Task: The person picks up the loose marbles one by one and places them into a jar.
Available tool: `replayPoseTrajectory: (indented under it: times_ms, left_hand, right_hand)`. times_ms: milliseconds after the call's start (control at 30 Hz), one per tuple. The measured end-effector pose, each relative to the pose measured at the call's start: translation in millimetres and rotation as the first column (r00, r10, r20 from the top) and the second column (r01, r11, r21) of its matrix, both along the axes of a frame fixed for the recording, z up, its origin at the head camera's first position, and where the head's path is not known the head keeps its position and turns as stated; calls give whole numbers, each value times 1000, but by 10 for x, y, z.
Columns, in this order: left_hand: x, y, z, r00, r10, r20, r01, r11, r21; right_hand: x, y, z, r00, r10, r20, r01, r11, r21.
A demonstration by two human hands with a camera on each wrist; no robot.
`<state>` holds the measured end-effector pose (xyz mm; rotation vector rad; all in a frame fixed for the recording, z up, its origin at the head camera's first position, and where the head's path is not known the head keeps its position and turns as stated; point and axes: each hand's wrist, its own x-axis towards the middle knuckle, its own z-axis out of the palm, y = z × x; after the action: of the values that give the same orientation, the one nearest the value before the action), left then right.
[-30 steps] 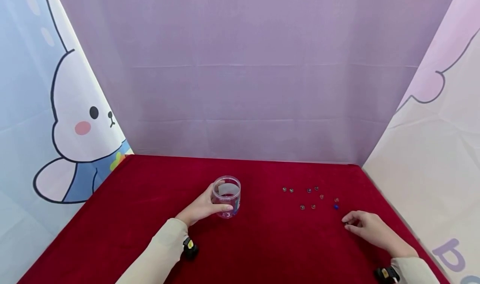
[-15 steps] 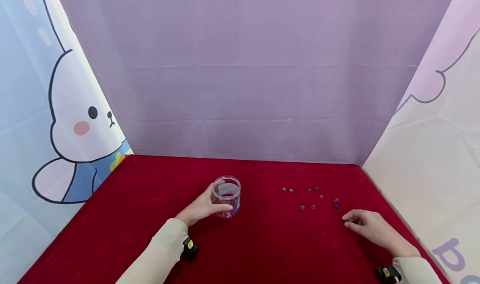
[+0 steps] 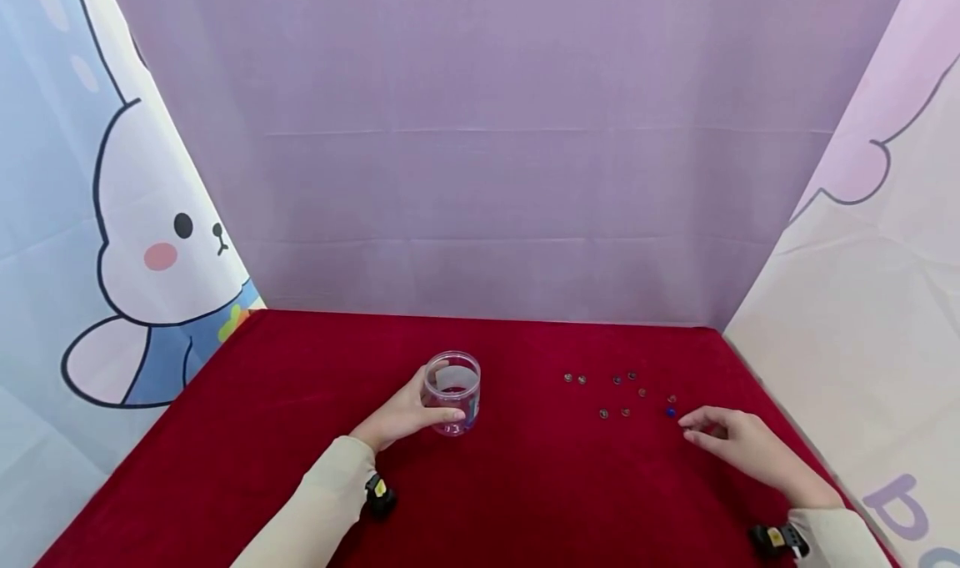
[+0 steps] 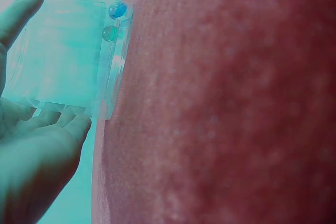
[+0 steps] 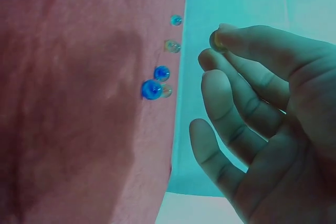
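My left hand (image 3: 405, 412) grips a clear plastic jar (image 3: 471, 424), its fingers wrapped round the side and the thumb along the front. The jar stands upright and open-topped on the red cloth. In the left wrist view, a blue marble (image 4: 117, 9) and a green marble (image 4: 109, 33) show through the plastic near the base; whether they lie inside I cannot tell. Over the cloth at the right, my right hand (image 3: 742, 445) pinches a small yellowish marble (image 5: 214, 41) between thumb and index fingertip. Just beyond those fingertips lies a dark blue marble (image 3: 671, 412).
Several more glass marbles, one of them a patterned marble (image 3: 603, 414), lie scattered between the jar and my right hand. The red cloth (image 3: 555, 501) covers the table. A purple curtain (image 3: 487, 176) hangs behind, with printed panels at both sides.
My right hand has moved slightly up and left, away from the cloth, with the marble between its fingers. The left hand and jar have stayed in place.
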<state>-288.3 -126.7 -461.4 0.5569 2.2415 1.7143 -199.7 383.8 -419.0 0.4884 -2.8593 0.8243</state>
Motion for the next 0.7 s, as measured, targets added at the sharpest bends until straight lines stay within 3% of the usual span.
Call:
replayPoseTrajectory:
  times_ms: [467,700]
  left_hand:
    - [1,-7,0,1000,4,0,-4,1000,1]
    - [-3,3,-4,1000,12,2,-12,1000,-8]
  right_hand:
    - [-17,-121,141,995,23,-92,-28,998,-48]
    - [-67,-177,167,998,41,-54,-44,997,-66]
